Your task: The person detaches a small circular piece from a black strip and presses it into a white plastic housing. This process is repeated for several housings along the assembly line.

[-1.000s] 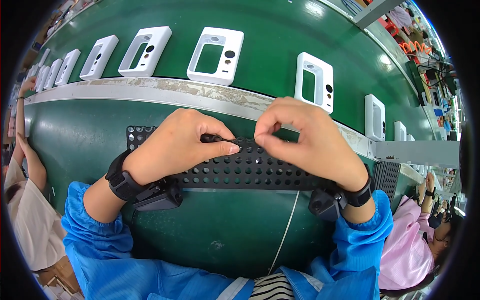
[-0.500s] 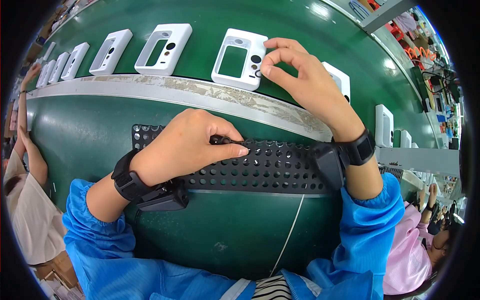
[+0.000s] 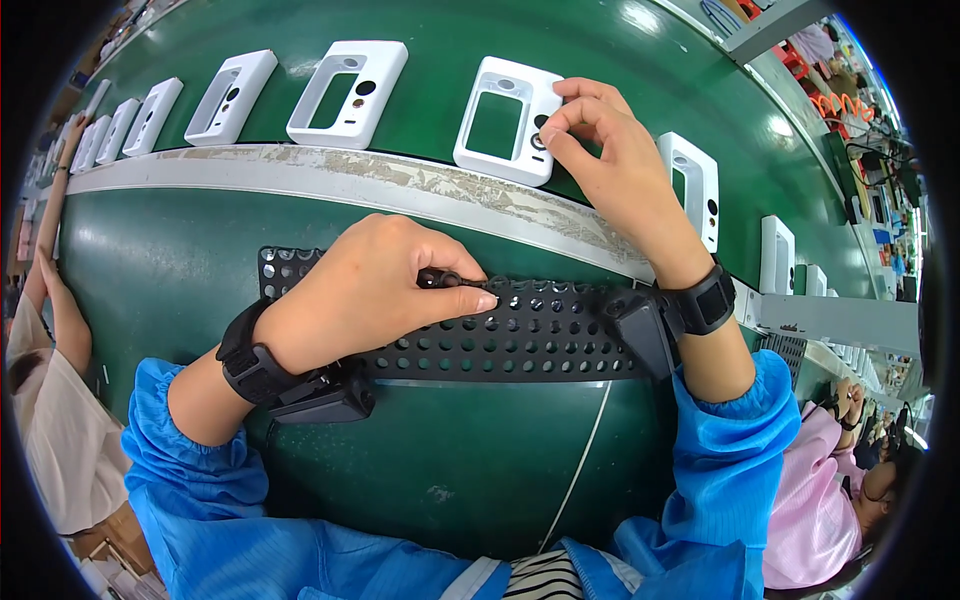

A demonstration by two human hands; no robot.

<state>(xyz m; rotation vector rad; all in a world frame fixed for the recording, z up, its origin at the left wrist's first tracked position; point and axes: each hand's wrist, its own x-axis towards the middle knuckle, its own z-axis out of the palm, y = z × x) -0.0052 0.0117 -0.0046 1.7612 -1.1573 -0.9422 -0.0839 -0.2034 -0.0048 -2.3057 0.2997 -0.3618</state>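
My left hand [image 3: 375, 285] hovers over a black sheet [image 3: 560, 340] with rows of round holes, lying on the green table. Its thumb and forefinger are pinched together at the sheet's far edge; what they hold is too small to make out. Farther off, my right hand [image 3: 620, 160] is at a white frame-shaped housing [image 3: 480, 140] with a large rectangular opening. Thumb and forefinger come together beside the housing's small round holes, other fingers along its right edge. Whatever sits between those fingertips is hidden. Both wrists wear black straps with dark boxes.
More white housings stand in a row on the green conveyor, some left [image 3: 345, 95], some right [image 3: 690, 185]. A worn metal rail [image 3: 400, 178] separates conveyor and table. A grey post [image 3: 840, 320] juts in at right. Other people sit at both sides, one reaching to the line.
The row of white housings has shifted right along the conveyor. My right hand has moved right along with its housing; my left hand has barely moved.
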